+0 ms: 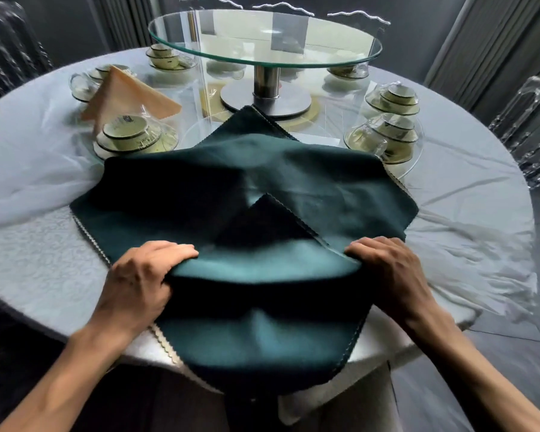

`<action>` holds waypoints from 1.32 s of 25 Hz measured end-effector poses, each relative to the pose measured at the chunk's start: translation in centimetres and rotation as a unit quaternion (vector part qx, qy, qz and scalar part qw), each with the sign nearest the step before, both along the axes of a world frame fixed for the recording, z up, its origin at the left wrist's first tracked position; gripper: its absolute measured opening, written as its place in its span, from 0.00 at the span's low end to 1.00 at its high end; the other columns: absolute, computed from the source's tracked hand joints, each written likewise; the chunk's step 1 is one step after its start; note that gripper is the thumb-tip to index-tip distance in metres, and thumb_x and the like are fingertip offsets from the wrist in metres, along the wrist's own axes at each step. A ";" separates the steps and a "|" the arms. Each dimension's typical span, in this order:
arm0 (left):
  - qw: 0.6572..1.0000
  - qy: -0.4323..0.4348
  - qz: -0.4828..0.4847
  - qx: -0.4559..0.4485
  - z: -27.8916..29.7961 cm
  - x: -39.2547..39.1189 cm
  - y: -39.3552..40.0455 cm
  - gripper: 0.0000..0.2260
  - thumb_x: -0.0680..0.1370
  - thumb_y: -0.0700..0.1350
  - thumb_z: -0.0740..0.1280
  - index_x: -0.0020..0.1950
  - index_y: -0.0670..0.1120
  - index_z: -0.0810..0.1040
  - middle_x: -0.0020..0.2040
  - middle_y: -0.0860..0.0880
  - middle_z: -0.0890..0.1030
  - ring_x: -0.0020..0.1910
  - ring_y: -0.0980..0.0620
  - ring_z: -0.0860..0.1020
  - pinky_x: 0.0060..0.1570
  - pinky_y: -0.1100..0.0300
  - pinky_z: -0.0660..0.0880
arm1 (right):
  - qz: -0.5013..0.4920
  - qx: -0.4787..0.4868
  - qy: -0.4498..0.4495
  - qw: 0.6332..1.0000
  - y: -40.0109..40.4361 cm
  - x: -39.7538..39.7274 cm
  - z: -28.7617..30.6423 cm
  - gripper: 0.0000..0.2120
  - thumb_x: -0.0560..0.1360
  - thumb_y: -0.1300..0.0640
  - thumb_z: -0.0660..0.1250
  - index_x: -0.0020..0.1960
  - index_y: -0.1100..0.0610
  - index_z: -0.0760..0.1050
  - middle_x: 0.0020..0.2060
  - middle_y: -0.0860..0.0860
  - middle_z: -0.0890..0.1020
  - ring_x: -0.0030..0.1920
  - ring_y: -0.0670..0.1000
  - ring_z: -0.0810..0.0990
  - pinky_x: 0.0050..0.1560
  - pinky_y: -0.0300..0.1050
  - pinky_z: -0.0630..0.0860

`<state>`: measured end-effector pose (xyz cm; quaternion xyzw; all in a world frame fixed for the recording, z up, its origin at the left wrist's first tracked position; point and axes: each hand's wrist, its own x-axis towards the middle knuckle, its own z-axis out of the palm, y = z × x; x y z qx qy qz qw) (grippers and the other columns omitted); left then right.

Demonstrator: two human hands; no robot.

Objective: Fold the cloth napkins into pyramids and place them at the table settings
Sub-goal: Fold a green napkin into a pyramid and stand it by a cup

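Note:
A large dark green napkin [309,182] with zigzag edges lies spread over the near part of the round table, on top of other cloths whose pale edges show beneath. One corner is folded in toward its middle. My left hand [141,275] grips a raised fold of the green napkin at its left. At the fold's right end my right hand [387,269] grips the same fold. A peach napkin [125,95] folded into a pyramid stands at the far left place setting.
The round table [28,260] has a white cloth. A glass turntable [262,42] on a metal post stands at the centre. Place settings with cups and bowls ring it: far left [134,135], right [390,135], and further back. A clear chair [533,126] stands at right.

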<state>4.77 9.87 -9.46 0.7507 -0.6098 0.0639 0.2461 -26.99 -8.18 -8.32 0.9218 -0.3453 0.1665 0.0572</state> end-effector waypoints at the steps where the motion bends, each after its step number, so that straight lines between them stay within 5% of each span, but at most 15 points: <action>1: 1.000 -0.022 -0.004 -0.003 0.8 -0.1 0.1 0.27 0.61 0.35 0.59 0.56 0.47 0.84 0.53 0.50 0.85 0.55 0.46 0.82 0.55 0.51 0.76 | -0.013 0.003 -0.005 1.000 -0.2 0.1 0.8 0.06 0.61 0.57 0.63 0.37 0.52 0.77 0.33 0.48 0.80 0.34 0.56 0.79 0.36 0.46 0.69; 3: 0.998 -0.056 -0.023 -0.015 2.9 -0.1 1.1 0.25 0.60 0.35 0.59 0.53 0.46 0.85 0.50 0.49 0.85 0.52 0.49 0.81 0.52 0.56 0.72 | -0.020 -0.014 -0.023 0.999 0.1 -0.6 3.1 0.05 0.55 0.59 0.63 0.31 0.54 0.72 0.25 0.48 0.74 0.28 0.56 0.77 0.34 0.43 0.65; 6: 0.992 -0.086 -0.088 0.016 4.7 0.4 4.6 0.25 0.62 0.38 0.58 0.53 0.51 0.85 0.49 0.55 0.85 0.49 0.52 0.81 0.51 0.56 0.75 | 0.026 -0.005 -0.025 0.999 2.2 -3.4 5.4 0.03 0.58 0.57 0.58 0.29 0.53 0.70 0.23 0.48 0.72 0.27 0.56 0.76 0.34 0.44 0.70; 9: 0.970 -0.100 -0.135 0.174 3.4 0.6 6.6 0.33 0.56 0.38 0.75 0.56 0.63 0.78 0.43 0.64 0.82 0.41 0.55 0.81 0.39 0.56 0.80 | 0.037 0.092 0.096 0.990 3.6 -5.3 4.8 0.01 0.57 0.57 0.59 0.29 0.52 0.67 0.22 0.46 0.69 0.28 0.54 0.75 0.30 0.38 0.62; 12: 0.961 -0.069 -0.163 0.213 2.0 -0.2 6.1 0.32 0.56 0.43 0.74 0.55 0.65 0.72 0.43 0.66 0.78 0.40 0.61 0.79 0.37 0.69 0.74 | -0.019 0.174 0.225 0.958 3.6 -5.6 3.5 0.06 0.60 0.52 0.58 0.36 0.51 0.67 0.29 0.45 0.69 0.38 0.49 0.72 0.33 0.36 0.59; 15: 0.947 0.061 -0.178 0.262 2.6 -1.0 5.7 0.28 0.63 0.67 0.70 0.61 0.71 0.67 0.52 0.67 0.72 0.51 0.65 0.74 0.49 0.71 0.70 | 0.037 0.256 0.155 0.954 4.5 -5.5 3.9 0.15 0.61 0.45 0.57 0.43 0.46 0.75 0.34 0.41 0.77 0.42 0.43 0.76 0.40 0.37 0.66; 17: 0.932 0.174 -0.169 0.269 2.6 -1.7 6.0 0.33 0.59 0.81 0.63 0.62 0.73 0.66 0.53 0.65 0.72 0.50 0.61 0.75 0.51 0.69 0.71 | 0.067 0.335 0.121 0.932 5.4 -5.1 4.3 0.11 0.63 0.49 0.62 0.44 0.45 0.76 0.35 0.41 0.79 0.39 0.43 0.77 0.39 0.37 0.70; 21: 0.948 0.199 -0.135 0.206 1.2 -3.5 5.9 0.21 0.66 0.67 0.71 0.57 0.75 0.69 0.46 0.61 0.76 0.39 0.58 0.76 0.41 0.67 0.72 | 0.050 0.376 0.028 0.925 4.8 -5.7 3.9 0.18 0.65 0.67 0.66 0.43 0.44 0.78 0.37 0.43 0.82 0.37 0.45 0.79 0.36 0.39 0.73; 24: 0.961 0.198 -0.099 0.164 0.9 -4.4 5.7 0.18 0.71 0.52 0.75 0.54 0.71 0.75 0.44 0.61 0.78 0.37 0.57 0.76 0.38 0.67 0.71 | -0.045 0.358 -0.217 0.907 2.3 -6.9 3.5 0.24 0.68 0.71 0.65 0.51 0.43 0.79 0.45 0.47 0.84 0.43 0.52 0.82 0.41 0.50 0.79; 26: 0.960 0.220 -0.094 0.145 1.1 -5.1 4.8 0.18 0.71 0.48 0.77 0.52 0.68 0.77 0.44 0.62 0.79 0.39 0.55 0.78 0.39 0.67 0.71 | -0.144 0.274 -0.310 0.899 -1.1 -7.6 3.2 0.22 0.71 0.67 0.71 0.59 0.45 0.75 0.57 0.44 0.81 0.52 0.52 0.80 0.51 0.52 0.78; 28: 0.954 0.245 -0.101 0.141 1.4 -6.2 3.5 0.19 0.71 0.50 0.78 0.55 0.68 0.76 0.46 0.63 0.79 0.41 0.54 0.78 0.41 0.65 0.73 | -0.178 0.283 -0.271 0.903 -4.2 -7.3 3.3 0.31 0.70 0.59 0.77 0.69 0.46 0.69 0.64 0.45 0.75 0.58 0.52 0.77 0.59 0.51 0.75; 31: 0.953 0.246 -0.107 0.141 1.5 -7.6 2.1 0.18 0.72 0.49 0.76 0.53 0.66 0.73 0.49 0.64 0.77 0.42 0.53 0.78 0.45 0.62 0.74 | -0.106 0.405 -0.281 0.864 -6.5 -6.2 3.1 0.37 0.61 0.49 0.81 0.67 0.48 0.72 0.61 0.52 0.79 0.59 0.54 0.79 0.63 0.53 0.75; 33: 0.956 0.258 -0.103 0.100 1.3 -7.5 1.7 0.13 0.73 0.45 0.75 0.49 0.60 0.75 0.45 0.59 0.79 0.41 0.53 0.79 0.46 0.59 0.74 | -0.070 0.412 -0.318 0.851 -6.6 -5.6 3.7 0.33 0.58 0.44 0.81 0.60 0.49 0.78 0.51 0.56 0.83 0.48 0.53 0.82 0.54 0.50 0.79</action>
